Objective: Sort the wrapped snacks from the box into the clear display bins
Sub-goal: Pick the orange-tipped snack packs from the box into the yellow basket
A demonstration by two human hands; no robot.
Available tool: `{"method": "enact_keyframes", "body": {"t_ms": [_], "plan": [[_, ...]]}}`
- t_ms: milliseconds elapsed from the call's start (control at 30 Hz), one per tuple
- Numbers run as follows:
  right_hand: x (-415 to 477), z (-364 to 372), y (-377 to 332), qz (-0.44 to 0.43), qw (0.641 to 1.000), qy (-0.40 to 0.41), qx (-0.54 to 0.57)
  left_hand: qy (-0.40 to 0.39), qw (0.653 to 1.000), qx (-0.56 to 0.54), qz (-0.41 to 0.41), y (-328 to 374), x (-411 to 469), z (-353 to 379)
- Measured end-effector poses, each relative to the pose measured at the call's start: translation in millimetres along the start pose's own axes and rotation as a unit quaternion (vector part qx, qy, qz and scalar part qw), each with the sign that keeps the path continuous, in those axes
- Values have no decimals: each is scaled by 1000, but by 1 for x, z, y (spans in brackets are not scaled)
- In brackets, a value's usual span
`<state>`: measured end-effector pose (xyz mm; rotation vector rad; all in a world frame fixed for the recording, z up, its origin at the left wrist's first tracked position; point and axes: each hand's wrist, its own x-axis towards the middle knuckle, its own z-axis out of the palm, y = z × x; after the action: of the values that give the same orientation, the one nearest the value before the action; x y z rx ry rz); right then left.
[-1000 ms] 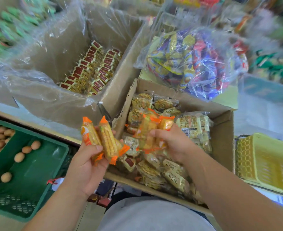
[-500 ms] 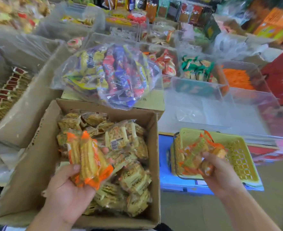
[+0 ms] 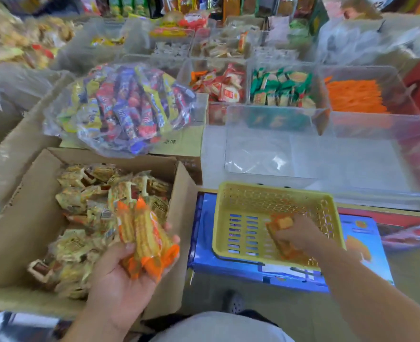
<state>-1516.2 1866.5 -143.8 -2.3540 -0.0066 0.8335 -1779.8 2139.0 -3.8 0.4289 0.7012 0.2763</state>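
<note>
1. The left grip (image 3: 122, 272) curls round orange-ended yellow wrapped snacks (image 3: 144, 238) over the full brown cardboard box (image 3: 18, 230).
2. The right grip (image 3: 297, 236) pinches more inside the yellow slotted plastic basket (image 3: 241, 201).
3. Beyond it, the clear plastic display bin (image 3: 352, 154) shows none; sorting seems barely begun.

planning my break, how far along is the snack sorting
Barely started: the near clear bin looks empty. In hand: the right hand holds orange-ended snacks inside the yellow basket; the left hand grips another bunch. Left: the cardboard box is heaped with packets.

Two hands (image 3: 127, 270) (image 3: 300, 234), one box (image 3: 31, 230), one basket (image 3: 275, 191)
</note>
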Motion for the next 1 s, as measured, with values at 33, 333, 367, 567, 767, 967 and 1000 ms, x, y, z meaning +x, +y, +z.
{"method": "enact_keyframes", "body": {"t_ms": [33,333,367,567,767,967,1000], "plan": [[5,4,2,2,999,-16,-38,-3,1000,7,6,-2,-3,1],[4,-3,-8,-92,970,-27,-224,13,995,102,6,-30,7,41],[-3,-11,-8,-126,967,16,-219,10,993,121,-1,-35,14,47],[-50,-37,29,-232,909,252,-240,-9,929,367,-49,-83,66,87],[-52,-33,58,-150,954,147,-216,38,786,611,-85,-141,131,82],[-49,-37,61,-168,955,135,-204,-20,618,784,-55,-161,164,69],[-48,-38,62,-168,955,131,-208,-30,609,790,-66,-160,164,70]]}}
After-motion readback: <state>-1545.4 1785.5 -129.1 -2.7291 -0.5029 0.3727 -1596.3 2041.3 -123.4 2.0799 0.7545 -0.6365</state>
